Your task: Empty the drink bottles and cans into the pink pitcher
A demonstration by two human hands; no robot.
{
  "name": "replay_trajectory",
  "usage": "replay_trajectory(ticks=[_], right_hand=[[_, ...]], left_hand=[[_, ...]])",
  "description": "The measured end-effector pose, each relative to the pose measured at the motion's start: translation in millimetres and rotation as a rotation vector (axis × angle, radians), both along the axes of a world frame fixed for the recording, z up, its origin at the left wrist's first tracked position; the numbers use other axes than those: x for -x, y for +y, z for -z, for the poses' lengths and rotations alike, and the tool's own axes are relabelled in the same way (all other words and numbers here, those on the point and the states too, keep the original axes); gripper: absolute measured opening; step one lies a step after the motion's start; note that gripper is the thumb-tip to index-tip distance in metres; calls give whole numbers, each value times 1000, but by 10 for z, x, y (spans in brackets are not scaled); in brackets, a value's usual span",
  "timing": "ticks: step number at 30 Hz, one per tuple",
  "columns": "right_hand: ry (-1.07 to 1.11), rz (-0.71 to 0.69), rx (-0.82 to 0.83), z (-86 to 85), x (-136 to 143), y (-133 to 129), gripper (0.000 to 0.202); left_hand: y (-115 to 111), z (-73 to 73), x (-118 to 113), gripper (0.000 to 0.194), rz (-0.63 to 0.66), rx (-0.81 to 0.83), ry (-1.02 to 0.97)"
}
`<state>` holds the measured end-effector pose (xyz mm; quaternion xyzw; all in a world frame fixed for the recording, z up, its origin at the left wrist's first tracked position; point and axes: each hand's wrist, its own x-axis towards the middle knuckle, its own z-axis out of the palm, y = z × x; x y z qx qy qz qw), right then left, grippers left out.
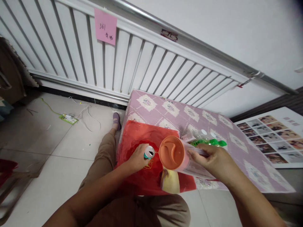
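Note:
My left hand point(138, 157) is wrapped round a drink can point(149, 152) with an opened silver top and a teal side. The can is over a glossy red sheet point(151, 127) with a yellow print. In my right hand point(210, 157) is the handle of a clear plastic pitcher with an orange lid point(171, 153). The pitcher is tipped on its side, its lid facing the can. A thin pale streak shows between lid and can; I cannot tell for sure that it is liquid. A yellow cloth point(170, 181) lies below the pitcher.
Clear bottles with green parts point(209, 142) lie behind my right hand on the purple floral cover point(187, 110). A white radiator point(132, 60) with a pink note point(105, 26) runs along the wall. A power strip point(68, 119) with cords lies on the floor. A photo board point(270, 135) stands right.

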<state>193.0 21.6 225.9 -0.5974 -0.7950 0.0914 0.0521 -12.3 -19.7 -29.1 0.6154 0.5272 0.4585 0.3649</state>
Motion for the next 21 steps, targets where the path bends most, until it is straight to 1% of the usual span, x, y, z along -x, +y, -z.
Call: replay_trajectory(ticks=[4, 9, 16, 21], right_hand=[[2, 5, 20, 6, -14, 5, 44], [16, 18, 12, 15, -9, 7, 48], [-5, -10, -1, 4, -8, 7, 46], [-9, -15, -2, 5, -3, 8, 48]], left_hand=[[1, 16, 0, 68, -2, -3, -6], [-1, -4, 11, 66, 6, -3, -2], [-4, -29, 23, 69, 5, 0, 1], [-6, -39, 26, 67, 15, 5, 11]])
